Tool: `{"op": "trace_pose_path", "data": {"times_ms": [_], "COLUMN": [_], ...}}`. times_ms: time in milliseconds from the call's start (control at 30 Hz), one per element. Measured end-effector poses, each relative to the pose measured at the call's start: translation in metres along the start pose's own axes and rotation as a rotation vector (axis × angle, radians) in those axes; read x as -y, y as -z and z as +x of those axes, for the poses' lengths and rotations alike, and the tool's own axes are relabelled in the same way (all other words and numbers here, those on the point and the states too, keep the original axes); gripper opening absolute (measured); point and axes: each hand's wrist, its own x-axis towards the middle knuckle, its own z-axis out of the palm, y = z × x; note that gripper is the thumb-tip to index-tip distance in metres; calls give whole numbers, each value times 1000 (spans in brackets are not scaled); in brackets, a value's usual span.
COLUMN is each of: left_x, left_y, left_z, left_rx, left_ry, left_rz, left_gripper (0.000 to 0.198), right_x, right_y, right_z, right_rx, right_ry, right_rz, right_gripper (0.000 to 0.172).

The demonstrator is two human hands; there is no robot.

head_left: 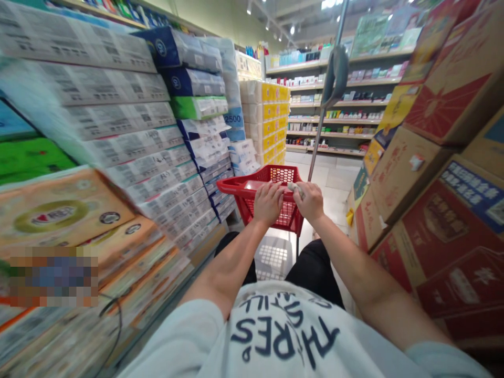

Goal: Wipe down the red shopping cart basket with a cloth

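A red plastic shopping cart (289, 223) with mesh walls stands right in front of my body. Its near rim lies under both hands. My left hand (269, 202) is closed over that rim, fingers curled across the top. To its right, my right hand (310, 202) also grips the rim. A small pale, crumpled thing (293, 187) shows at its thumb and fingers; its kind is too small to make out. From the cart's right side a thin metal pole (318, 134) rises, with a grey loop-shaped part (335, 76) high up. The basket's inside is mostly hidden.
Stacked tissue packs (134, 147) line the left side, with orange packs (59, 205) nearest. Cardboard cartons (409, 168) are piled along the right. A tiled floor (303, 163) leads to shelves (334, 134) of small goods at the back. Yellow-and-white packs (271, 123) stand ahead left.
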Motion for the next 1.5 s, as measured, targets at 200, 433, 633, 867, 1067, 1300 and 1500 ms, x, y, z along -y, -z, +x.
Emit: {"op": "trace_pose_path", "data": {"times_ms": [200, 433, 633, 867, 1067, 1300, 1500], "left_x": [0, 3, 3, 2, 2, 12, 16], "left_y": [3, 5, 4, 7, 6, 12, 11], "left_z": [-1, -1, -2, -3, -4, -9, -9], "left_rx": [-6, -12, -7, -2, -16, -23, -35], "left_ry": [8, -3, 1, -2, 2, -11, -2], "left_rz": [-15, 9, 6, -15, -30, -33, -27], "left_gripper": [29, 30, 28, 28, 27, 27, 26], "right_x": [7, -6, 5, -17, -3, -1, 12], "right_y": [-4, 0, -2, 6, -2, 6, -2], "right_z": [-30, 5, -8, 9, -13, 7, -3], "right_rx": [-146, 6, -144, 81, -199, 121, -99], "right_ry": [66, -5, -21, -94, -269, -54, -144], "right_rz": [-29, 95, 90, 333, 379, 192, 289], "right_gripper": [33, 20, 19, 22, 26, 20, 21]}}
